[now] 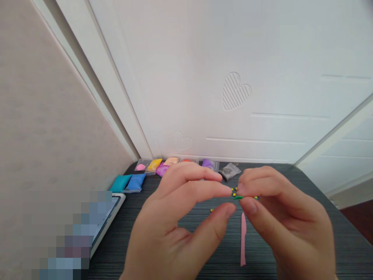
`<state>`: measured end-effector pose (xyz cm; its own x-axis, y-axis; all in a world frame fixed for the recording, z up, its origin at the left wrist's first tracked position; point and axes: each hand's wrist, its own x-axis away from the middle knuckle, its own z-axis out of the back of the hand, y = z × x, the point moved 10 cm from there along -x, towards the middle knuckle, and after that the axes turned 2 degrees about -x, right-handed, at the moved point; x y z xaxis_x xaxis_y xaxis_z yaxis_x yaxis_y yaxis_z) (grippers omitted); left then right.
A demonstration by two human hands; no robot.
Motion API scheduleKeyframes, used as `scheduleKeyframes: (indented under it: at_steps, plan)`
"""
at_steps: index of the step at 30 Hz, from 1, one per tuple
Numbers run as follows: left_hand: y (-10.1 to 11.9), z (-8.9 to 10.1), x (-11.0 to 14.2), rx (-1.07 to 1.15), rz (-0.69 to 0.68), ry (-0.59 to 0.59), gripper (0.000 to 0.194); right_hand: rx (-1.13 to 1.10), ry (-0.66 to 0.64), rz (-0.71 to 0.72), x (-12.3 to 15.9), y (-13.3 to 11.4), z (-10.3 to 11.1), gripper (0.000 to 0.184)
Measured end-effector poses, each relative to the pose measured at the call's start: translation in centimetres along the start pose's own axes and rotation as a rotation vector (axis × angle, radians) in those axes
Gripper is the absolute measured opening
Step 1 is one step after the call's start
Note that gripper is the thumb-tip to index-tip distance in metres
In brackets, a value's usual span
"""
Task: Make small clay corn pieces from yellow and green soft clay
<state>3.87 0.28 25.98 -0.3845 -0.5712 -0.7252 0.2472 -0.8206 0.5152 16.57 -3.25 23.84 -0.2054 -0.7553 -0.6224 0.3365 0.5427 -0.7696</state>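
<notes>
One green sliver point(237, 197), and it's pinched in your right hand point(294, 212) | your left hand point(175, 217) parted, empty, just beside | go feather-light, it looks squashable!

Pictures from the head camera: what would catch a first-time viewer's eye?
Probably the two bare hands, low in the view: the right hand pinches a small green piece, while the left hand is beside it, thumb and fingers apart. Below them a pink knife-shaped tool lies on the dark table, and colorful packets line its far edge, under a white panel with striped hearts.
</notes>
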Motion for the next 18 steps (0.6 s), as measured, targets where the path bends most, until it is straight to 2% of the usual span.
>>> scheduleKeyframes:
  at_steps: [5,9,18]
  plan:
    - [1.2,0.5,0.2,-0.158,-0.143,0.087,0.014,-0.083,-0.073,-0.103,0.0,0.9,-0.4,0.010]
    - [1.5,0.4,0.4,-0.229,-0.174,0.101,0.013,-0.126,-0.130,-0.146,0.0,1.2,-0.9,0.009]
    - [1.8,0.5,0.6,-0.277,-0.190,0.109,0.012,-0.131,-0.054,-0.160,0.2,1.3,-0.9,0.007]
